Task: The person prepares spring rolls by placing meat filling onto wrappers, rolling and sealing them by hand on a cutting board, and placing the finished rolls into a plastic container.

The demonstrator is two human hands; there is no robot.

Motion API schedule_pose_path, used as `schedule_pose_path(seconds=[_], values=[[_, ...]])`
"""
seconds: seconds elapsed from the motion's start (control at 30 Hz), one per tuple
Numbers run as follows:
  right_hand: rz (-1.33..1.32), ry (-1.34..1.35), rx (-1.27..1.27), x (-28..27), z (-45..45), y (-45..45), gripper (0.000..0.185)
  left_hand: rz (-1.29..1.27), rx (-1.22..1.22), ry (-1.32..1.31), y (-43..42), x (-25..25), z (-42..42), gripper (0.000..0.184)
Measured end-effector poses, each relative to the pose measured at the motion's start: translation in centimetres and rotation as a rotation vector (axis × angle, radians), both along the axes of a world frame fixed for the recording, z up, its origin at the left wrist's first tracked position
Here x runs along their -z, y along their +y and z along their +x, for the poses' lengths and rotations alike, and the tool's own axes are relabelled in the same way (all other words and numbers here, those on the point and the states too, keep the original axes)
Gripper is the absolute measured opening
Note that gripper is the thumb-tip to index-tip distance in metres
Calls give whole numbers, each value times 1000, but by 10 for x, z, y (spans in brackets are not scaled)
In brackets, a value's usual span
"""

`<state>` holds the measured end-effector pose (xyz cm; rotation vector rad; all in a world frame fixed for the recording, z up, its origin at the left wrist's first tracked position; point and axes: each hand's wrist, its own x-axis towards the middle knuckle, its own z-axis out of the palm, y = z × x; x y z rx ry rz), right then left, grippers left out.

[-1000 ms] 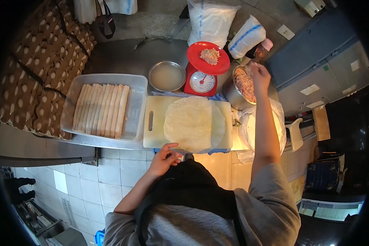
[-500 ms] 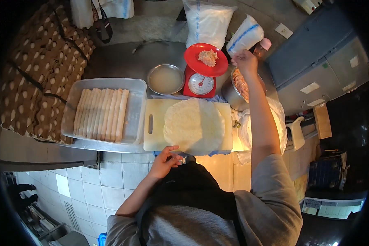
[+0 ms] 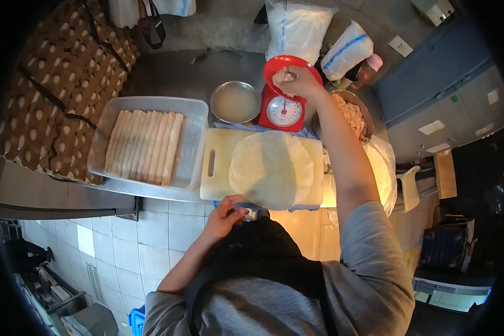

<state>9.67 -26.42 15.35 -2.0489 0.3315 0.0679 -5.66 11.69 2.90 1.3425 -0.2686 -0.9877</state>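
Head view: right hand (image 3: 301,84) over the red dish (image 3: 271,66) on the scale (image 3: 284,112), fingers bent down at the meat filling (image 3: 283,76); can't tell if they're clamped on it. Left hand (image 3: 221,219) near the front edge of the cutting board (image 3: 220,147), thumb and index apart, other fingers half curled, holding nothing visible. Thin round wrappers (image 3: 271,168) lie flat on the board, overlapping. More filling in the metal pot (image 3: 370,120), right of the scale, partly behind the forearm. Metal bowl (image 3: 236,103) left of the scale, cloudy liquid inside. Plastic tub (image 3: 194,134) left of the board, rolls (image 3: 145,147) side by side.
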Motion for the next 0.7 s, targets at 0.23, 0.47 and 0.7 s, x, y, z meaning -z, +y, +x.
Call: schedule_pose_path(seconds=[0.23,0.47,0.7], values=[[321,-198,-255,19,-114,65,45,101,-21,-401,-35,-12,37,55],[-450,-382,-168,110,-189,98,31,63,37,-993,-111,11,65,71],[-579,-631,-144,143,-202,112,26,46,67,-935,-119,32,71,53]])
